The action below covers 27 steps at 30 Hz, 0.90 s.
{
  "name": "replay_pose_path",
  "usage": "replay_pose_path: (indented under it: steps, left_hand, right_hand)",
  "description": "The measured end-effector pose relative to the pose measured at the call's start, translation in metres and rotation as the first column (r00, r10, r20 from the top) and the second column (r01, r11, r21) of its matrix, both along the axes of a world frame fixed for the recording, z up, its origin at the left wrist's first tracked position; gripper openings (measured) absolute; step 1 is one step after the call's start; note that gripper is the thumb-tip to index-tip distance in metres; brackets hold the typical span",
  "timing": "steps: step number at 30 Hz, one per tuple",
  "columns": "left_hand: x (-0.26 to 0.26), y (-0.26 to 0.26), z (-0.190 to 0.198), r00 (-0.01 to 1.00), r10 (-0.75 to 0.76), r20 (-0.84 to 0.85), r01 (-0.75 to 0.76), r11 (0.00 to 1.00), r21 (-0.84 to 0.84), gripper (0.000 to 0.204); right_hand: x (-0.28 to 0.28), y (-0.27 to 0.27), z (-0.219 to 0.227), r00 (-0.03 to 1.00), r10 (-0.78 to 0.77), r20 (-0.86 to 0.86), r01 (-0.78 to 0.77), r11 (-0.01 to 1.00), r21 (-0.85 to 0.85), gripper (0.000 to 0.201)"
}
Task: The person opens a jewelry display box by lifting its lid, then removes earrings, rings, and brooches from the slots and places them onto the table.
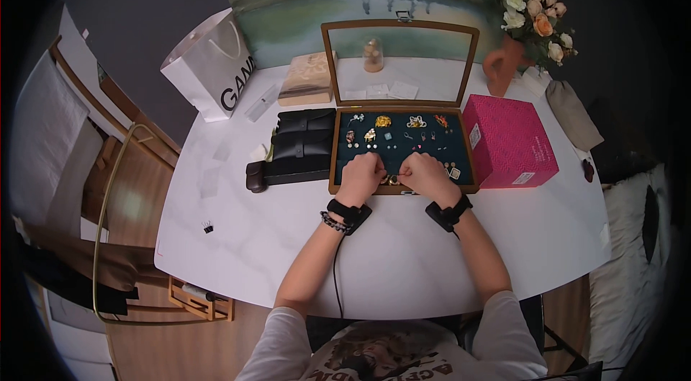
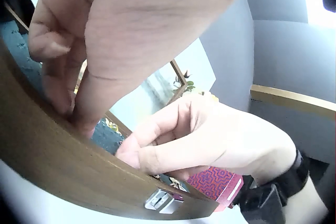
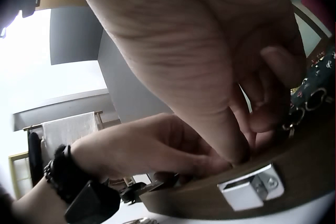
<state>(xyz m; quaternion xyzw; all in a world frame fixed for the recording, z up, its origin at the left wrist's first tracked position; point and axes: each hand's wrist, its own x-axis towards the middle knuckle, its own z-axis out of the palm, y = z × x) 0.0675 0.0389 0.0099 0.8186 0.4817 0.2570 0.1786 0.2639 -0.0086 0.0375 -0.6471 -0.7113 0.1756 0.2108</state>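
Observation:
In the head view, a wooden jewellery box [image 1: 469,185] with a dark green lining stands with its clear lid raised. My left hand [image 1: 362,176] and my right hand [image 1: 432,178] reach over its front edge, fingers bent down into it. Small gold-coloured pieces [image 1: 393,180] lie between the hands. The left wrist view has the left hand's [image 2: 113,40] thumb and finger meeting behind the front wall; the right hand [image 2: 199,140] is beside it, thumb against finger. From the right wrist, the right hand [image 3: 210,61] bends over the edge near a metal clasp [image 3: 252,187]. Whatever the fingertips hold is hidden.
Black cases [image 1: 302,147] stand left of the box, a pink box [image 1: 509,142] right of it. A white paper bag [image 1: 209,68], a wooden block [image 1: 306,80] and a flower vase [image 1: 502,68] are farther back. A binder clip [image 1: 208,227] lies on the white table [image 1: 245,258].

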Motion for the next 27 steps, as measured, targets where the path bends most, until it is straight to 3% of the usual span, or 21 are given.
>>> replay_pose_path:
  steps: [1, 5, 9, 14, 17, 19, 20, 22, 24, 26, 27]
  left_hand:
    - [-0.001, 0.001, -0.002, 1.000, -0.002, -0.003, 0.002, 1.000, -0.001, 0.013]
    - [-0.005, 0.003, -0.005, 0.997, -0.049, 0.057, 0.044, 0.995, 0.084, 0.011]
    - [-0.004, -0.013, 0.020, 1.000, -0.021, -0.020, 0.021, 1.000, 0.023, 0.011]
    - [-0.006, -0.005, 0.013, 1.000, -0.027, 0.014, 0.025, 0.995, 0.101, 0.006]
    - [-0.013, -0.018, 0.055, 0.999, -0.040, 0.030, 0.038, 0.997, 0.062, 0.004]
    - [-0.015, -0.025, 0.066, 0.998, -0.053, 0.026, 0.053, 0.999, 0.007, 0.004]
    - [-0.015, -0.030, 0.064, 0.996, -0.075, -0.054, 0.076, 0.997, 0.016, 0.004]
    - [-0.014, -0.037, 0.059, 0.986, -0.096, -0.133, 0.100, 0.995, 0.023, 0.005]
    - [-0.009, -0.044, 0.052, 0.960, -0.140, -0.241, 0.130, 0.990, -0.060, 0.009]
    - [-0.006, -0.050, 0.043, 0.948, -0.162, -0.274, 0.152, 0.987, -0.058, 0.010]
    - [-0.004, -0.052, 0.034, 0.947, -0.120, -0.299, 0.138, 0.990, 0.038, 0.009]
  right_hand:
    - [0.002, -0.002, 0.007, 1.000, 0.003, 0.024, -0.001, 0.998, -0.069, 0.011]
    - [-0.005, -0.003, 0.013, 0.999, -0.026, 0.019, 0.028, 0.997, -0.074, 0.012]
    - [-0.014, 0.000, 0.003, 0.997, -0.067, 0.042, 0.069, 0.996, -0.056, 0.016]
    - [-0.013, 0.003, 0.000, 0.994, -0.106, 0.033, 0.106, 0.994, 0.005, 0.017]
    - [-0.006, -0.002, 0.023, 0.993, -0.120, -0.011, 0.120, 0.993, 0.016, 0.017]
    - [-0.004, -0.011, 0.040, 0.999, -0.020, -0.024, 0.019, 0.999, -0.033, 0.015]
    - [-0.005, -0.016, 0.043, 0.999, -0.021, -0.027, 0.020, 0.999, -0.036, 0.015]
    - [-0.010, -0.027, 0.044, 0.984, 0.136, 0.119, -0.124, 0.987, -0.100, 0.011]
    - [-0.017, -0.033, 0.032, 0.968, 0.186, 0.168, -0.170, 0.980, -0.101, 0.012]
    - [-0.022, -0.036, 0.019, 0.948, 0.234, 0.216, -0.216, 0.971, -0.105, 0.013]
    - [-0.023, -0.037, 0.014, 0.936, 0.242, 0.255, -0.231, 0.970, -0.073, 0.012]
